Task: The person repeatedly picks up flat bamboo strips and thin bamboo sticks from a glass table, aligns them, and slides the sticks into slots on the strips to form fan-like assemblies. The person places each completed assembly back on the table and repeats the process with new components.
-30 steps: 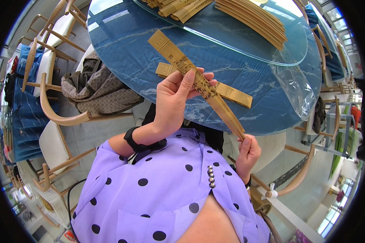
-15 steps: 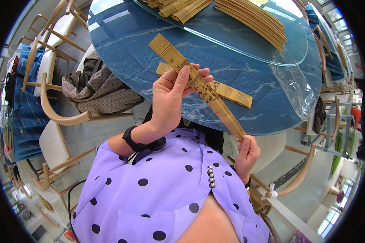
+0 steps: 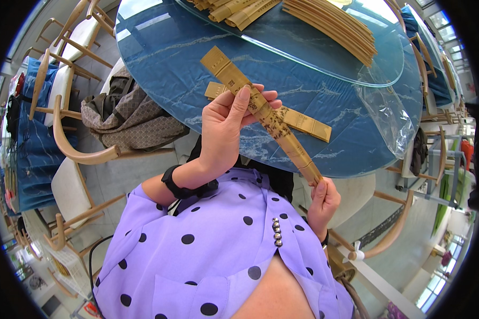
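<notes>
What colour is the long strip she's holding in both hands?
Tan, bamboo-coloured, with dark markings near the middle: the strip shows best in the head view.

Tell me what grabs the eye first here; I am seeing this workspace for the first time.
A long tan folding fan, shut, held slantwise over the round blue table: the left hand grips its middle, the right hand its narrow lower end. Behind, stacks of more fans lie on the glass turntable.

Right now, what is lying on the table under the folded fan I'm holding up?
A second closed bamboo fan lies flat on the blue table beneath the held fan. Its middle is hidden by that fan and the left hand.
</notes>
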`<state>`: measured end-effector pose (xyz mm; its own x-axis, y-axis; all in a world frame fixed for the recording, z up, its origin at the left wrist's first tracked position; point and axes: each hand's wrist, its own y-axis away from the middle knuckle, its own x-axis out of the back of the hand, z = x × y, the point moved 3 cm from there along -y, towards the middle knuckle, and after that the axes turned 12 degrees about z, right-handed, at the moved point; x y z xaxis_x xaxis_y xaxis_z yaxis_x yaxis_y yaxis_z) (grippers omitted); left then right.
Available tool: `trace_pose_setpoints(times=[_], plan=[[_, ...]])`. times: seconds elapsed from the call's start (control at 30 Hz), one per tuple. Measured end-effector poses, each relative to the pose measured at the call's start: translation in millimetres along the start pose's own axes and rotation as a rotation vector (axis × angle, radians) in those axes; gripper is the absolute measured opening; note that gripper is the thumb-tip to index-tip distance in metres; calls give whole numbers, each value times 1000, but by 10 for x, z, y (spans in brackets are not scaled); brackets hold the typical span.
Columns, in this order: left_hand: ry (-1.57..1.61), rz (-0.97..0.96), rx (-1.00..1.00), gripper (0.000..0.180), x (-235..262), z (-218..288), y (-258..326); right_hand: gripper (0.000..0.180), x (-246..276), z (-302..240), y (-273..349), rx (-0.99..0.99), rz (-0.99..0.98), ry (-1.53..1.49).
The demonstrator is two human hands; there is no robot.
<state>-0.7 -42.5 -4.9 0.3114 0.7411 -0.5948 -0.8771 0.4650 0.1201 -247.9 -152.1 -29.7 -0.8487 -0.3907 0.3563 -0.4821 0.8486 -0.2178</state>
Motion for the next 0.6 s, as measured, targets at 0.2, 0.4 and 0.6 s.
trace_pose_setpoints(times=[0.2,0.4,0.6], plan=[[-14,2,-26,35,-18,-23,-13,27,6,1,16,-17,-38,-8],[-17,48,-86,37,94,112,-135,25,-19,-52,-102,101,-81,-11],[-23,47,-83,37,98,74,-136,28,-10,-83,-69,148,-8,23]])
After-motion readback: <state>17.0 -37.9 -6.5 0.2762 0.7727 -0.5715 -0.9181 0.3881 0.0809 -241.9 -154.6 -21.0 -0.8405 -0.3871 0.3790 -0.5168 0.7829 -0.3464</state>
